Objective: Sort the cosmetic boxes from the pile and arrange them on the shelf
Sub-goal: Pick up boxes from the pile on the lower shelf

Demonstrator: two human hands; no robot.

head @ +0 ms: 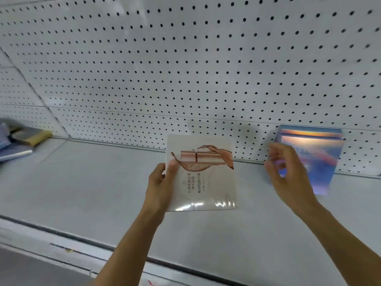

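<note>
Two bare forearms reached up from the bottom edge toward the shelf (103,182). The left hand (159,186) gripped a flat cream box (206,182) by its left edge, thumb curled over the front face and fingers behind, holding it upright above the shelf board, near the middle. The box was glossy and wrapped in clear film that caught the light along its lower edge; its front showed a rose-gold tube with a copper-brown swirl, a pale circle below, and the word MARUBI printed sideways beside other characters. The right hand (288,172) was blurred, its fingers loosely spread in front of an iridescent blue box (321,162); whether it touched that box could not be told. The blue box stood on the shelf, leaning back against the pegboard (185,69), with at least one more like it behind. The shelf was plain pale grey metal with a dark groove along its front lip. The white pegboard, dotted with rows of small holes, formed the back wall. At far left lay a pile of boxes (18,141), blue, grey and tan.
</note>
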